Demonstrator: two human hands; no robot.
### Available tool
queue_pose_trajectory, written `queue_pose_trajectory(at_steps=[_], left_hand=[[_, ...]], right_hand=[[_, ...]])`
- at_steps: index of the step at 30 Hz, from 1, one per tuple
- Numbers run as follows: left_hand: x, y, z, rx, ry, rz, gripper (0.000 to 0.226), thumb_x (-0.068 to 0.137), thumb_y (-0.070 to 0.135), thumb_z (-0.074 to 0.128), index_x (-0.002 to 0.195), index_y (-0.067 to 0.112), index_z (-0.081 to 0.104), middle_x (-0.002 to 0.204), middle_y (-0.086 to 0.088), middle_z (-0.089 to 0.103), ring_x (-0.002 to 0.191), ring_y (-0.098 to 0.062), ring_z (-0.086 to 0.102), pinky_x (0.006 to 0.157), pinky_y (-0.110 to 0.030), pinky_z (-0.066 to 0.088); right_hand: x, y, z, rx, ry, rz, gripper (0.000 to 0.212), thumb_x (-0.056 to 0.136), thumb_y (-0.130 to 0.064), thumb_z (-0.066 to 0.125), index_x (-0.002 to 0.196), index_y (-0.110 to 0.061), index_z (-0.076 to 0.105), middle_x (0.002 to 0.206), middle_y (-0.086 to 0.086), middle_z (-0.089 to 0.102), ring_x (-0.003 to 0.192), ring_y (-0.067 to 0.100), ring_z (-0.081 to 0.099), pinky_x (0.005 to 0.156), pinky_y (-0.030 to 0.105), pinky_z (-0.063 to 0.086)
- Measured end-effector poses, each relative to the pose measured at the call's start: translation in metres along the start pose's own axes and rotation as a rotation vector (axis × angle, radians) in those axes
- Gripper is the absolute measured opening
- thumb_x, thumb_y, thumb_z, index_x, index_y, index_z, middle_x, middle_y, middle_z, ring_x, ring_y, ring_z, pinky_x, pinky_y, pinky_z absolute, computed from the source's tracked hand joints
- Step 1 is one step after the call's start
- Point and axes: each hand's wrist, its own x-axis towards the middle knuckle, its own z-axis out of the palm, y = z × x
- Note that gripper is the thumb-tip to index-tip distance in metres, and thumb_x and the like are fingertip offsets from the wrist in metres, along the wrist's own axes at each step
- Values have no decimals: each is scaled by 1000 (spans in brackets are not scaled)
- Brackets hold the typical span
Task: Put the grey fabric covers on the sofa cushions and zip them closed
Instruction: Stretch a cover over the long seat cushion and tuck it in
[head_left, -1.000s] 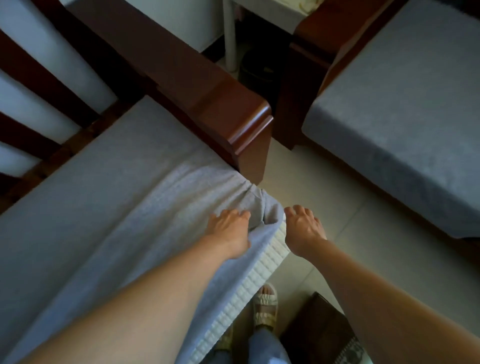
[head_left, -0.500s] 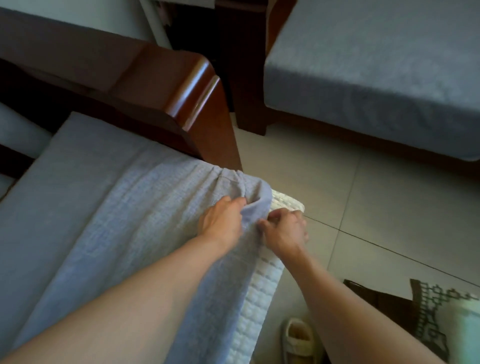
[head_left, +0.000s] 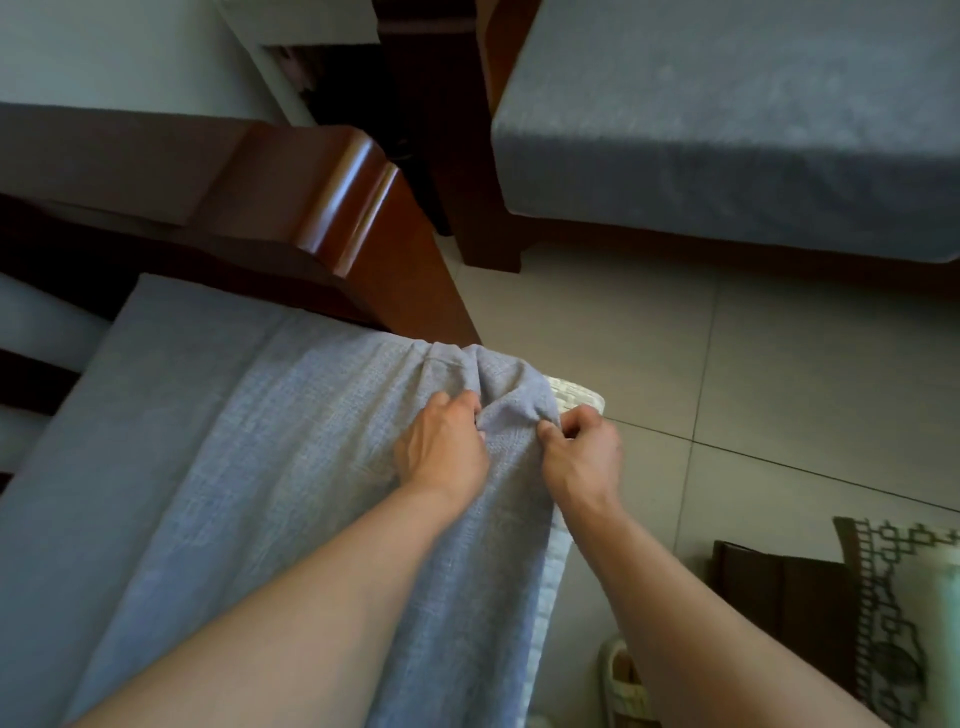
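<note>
A grey fabric cover (head_left: 291, 467) lies over the seat cushion of a wooden sofa and is bunched into folds at the cushion's front right corner. The white quilted cushion (head_left: 574, 402) shows bare at that corner and along its front edge. My left hand (head_left: 441, 447) grips the bunched cover on top of the cushion. My right hand (head_left: 582, 457) pinches the cover's edge at the corner, just right of the left hand. No zip is in sight.
The sofa's red-brown wooden armrest (head_left: 332, 208) ends just behind the corner. A second sofa seat with a dark grey cushion (head_left: 727, 130) stands across the tiled floor (head_left: 727, 364). A dark box and a patterned cushion (head_left: 893, 597) lie at lower right, near a sandal (head_left: 621, 680).
My right hand came in from beside the cushion and took hold of the cover's edge at the corner. The view swung right and down; the left hand kept its hold.
</note>
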Motion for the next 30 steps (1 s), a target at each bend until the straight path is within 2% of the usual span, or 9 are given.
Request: queue_pose_trajectory(at_steps=[4,6,8,12,18,22,24,27,30], left_hand=[[-2,0,-7,41,2,-5,12,94,15,50,105,20,52,106,-1,55,87,-19,51,67,-32,38],[-1,3,-13,34,10,-38,17,93,12,49,108,19,52,110,-2,53,94,-22,54,70,-34,39],[2,8,-20,-9,14,-120,24,94,13,45,117,17,53,119,-5,52,104,-27,54,79,-38,44],[10,4,-34,-114,-8,-379,25,95,16,39,115,15,54,116,-12,57,103,-33,55,82,-39,47],[20,-10,-36,-155,-6,-409,20,95,15,42,104,18,59,107,-8,62,96,-28,57,75,-35,47],[20,-25,-30,-133,49,-387,17,94,16,48,102,19,62,108,-5,61,96,-24,57,74,-32,45],[21,-30,-29,-130,54,-376,14,94,17,50,99,18,63,105,-5,62,93,-24,57,71,-29,42],[23,-36,-29,-158,77,-368,11,93,17,53,95,17,63,101,-5,65,90,-24,57,69,-27,39],[21,-40,-26,-194,93,-350,13,93,15,54,102,15,64,104,-6,65,92,-23,58,72,-28,41]], right_hand=[[4,4,-5,-35,-205,14,12,86,-5,50,90,-6,61,80,2,62,75,17,56,64,28,43],[10,0,-9,99,-354,119,21,82,0,44,93,-7,61,88,7,63,82,24,58,71,31,47],[16,-10,-8,296,-478,281,15,86,-1,43,83,-7,57,84,11,57,79,29,53,73,32,47],[23,-34,18,558,-491,586,32,97,-19,37,118,-3,56,112,10,61,103,27,57,83,36,48],[30,-50,28,557,-477,589,26,92,4,35,105,-1,57,89,9,59,81,20,56,67,28,48],[30,-45,34,654,-591,646,15,92,4,46,92,2,60,76,8,56,68,16,54,57,24,48],[32,-45,35,671,-655,664,15,95,-2,46,99,1,60,76,7,58,67,15,56,53,23,50],[30,-46,37,635,-760,670,23,98,-10,42,110,0,59,80,7,58,70,15,57,57,23,53],[24,-43,37,671,-820,693,31,100,-11,38,120,5,55,101,16,64,93,24,61,79,31,53]])
